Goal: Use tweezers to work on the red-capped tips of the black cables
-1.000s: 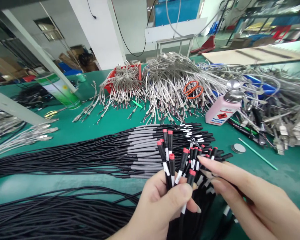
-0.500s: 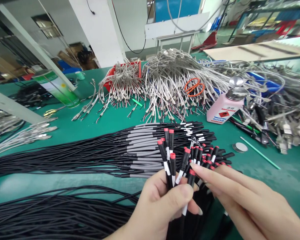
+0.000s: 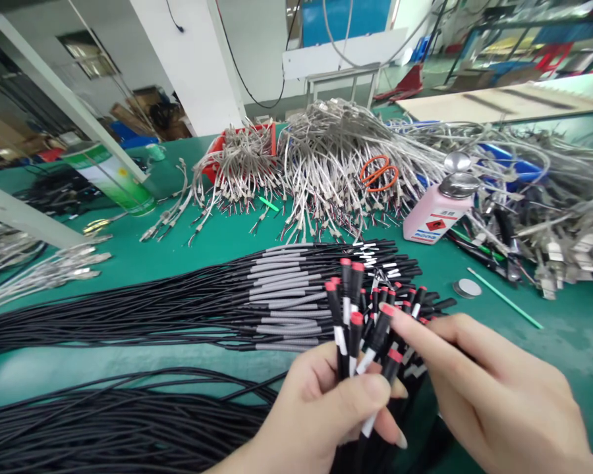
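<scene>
A bunch of black cables with red-tipped connector ends (image 3: pixel 356 322) stands upright in my left hand (image 3: pixel 326 401), whose thumb and fingers are closed around it. White labels wrap the cables just below the black ends. My right hand (image 3: pixel 499 388) is at the right of the bunch, index finger stretched out with its tip at one red cap. Its thumb is hidden, and the other fingers are partly bent. More red-tipped cable ends (image 3: pixel 418 303) show behind the right hand's fingers. Whether the index finger presses the cap or only rests there, I cannot tell.
Black cables with grey sleeves (image 3: pixel 281 283) lie across the green table (image 3: pixel 178 227). Another black bundle (image 3: pixel 118 421) lies in front. Behind are grey-white cables (image 3: pixel 336 151), orange-handled scissors (image 3: pixel 379 174), a red bin (image 3: pixel 274 138), a pink pump bottle (image 3: pixel 437 207), a round lid (image 3: pixel 467 288) and a green stick (image 3: pixel 504 297).
The held bunch has shifted slightly right with my left hand. My right index finger has moved up onto a red cap, and the other right fingers have spread away from it.
</scene>
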`<state>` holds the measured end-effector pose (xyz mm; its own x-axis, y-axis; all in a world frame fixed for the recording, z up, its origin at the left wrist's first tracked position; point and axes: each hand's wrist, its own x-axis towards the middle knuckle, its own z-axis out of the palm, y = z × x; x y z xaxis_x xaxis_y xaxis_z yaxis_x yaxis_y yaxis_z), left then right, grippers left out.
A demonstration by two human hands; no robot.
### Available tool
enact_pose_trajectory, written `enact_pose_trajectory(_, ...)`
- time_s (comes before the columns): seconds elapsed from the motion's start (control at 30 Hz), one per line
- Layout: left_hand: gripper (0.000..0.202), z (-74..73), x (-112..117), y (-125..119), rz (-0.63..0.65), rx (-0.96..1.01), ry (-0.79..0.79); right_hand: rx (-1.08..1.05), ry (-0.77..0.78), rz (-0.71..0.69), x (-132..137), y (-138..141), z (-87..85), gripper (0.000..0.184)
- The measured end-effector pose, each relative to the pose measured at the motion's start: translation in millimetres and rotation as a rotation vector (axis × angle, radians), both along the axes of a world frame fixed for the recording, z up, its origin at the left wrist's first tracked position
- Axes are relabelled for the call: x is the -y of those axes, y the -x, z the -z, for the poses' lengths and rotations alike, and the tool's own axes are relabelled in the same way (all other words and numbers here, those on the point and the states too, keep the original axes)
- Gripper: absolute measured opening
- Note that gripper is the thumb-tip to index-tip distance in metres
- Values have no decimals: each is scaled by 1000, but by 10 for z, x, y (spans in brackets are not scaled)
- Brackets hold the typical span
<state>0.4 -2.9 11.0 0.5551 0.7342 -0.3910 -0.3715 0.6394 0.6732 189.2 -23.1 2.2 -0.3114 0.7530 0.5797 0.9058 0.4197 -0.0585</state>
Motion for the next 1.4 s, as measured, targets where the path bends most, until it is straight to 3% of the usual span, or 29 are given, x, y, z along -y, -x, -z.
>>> enact_pose_trajectory(0.07, 29, -7, -1, -2, 19, 4, -4, -127, 71, -65, -23, -18, -25, 52)
enact_pose_trajectory(0.2, 27, -35, -13, -10, -58, -32, 18, -309, 181, -147, -31, -11, -58, 42)
enact_pose_trajectory(0.5, 29, -54, -32, -11, -101, -75, 27, -282, 260, -235, 4, 0, 1, 44)
enact_pose_trajectory(0.8, 32, -3, -8, 9, -68, -31, 29, -282, 297, -230, 45, -15, -18, 66)
enact_pose_trajectory(1.0, 33, -16, -5, -10, -68, -17, 14, -181, 112, -134, 72, 1, 130, 59)
enact_pose_trajectory(1.1, 36, -24, -18, -27, -58, 3, 16, -183, 138, -106, 68, -6, 99, 59)
enact_pose_trajectory(1.23, 33, -31, -21, -31, -47, 19, -5, -446, 316, -132, 4, -24, -50, 35)
enact_pose_trajectory(1.4, 32, -35, -13, -48, -45, 36, 4, -676, 414, -133, -80, 15, -186, 12)
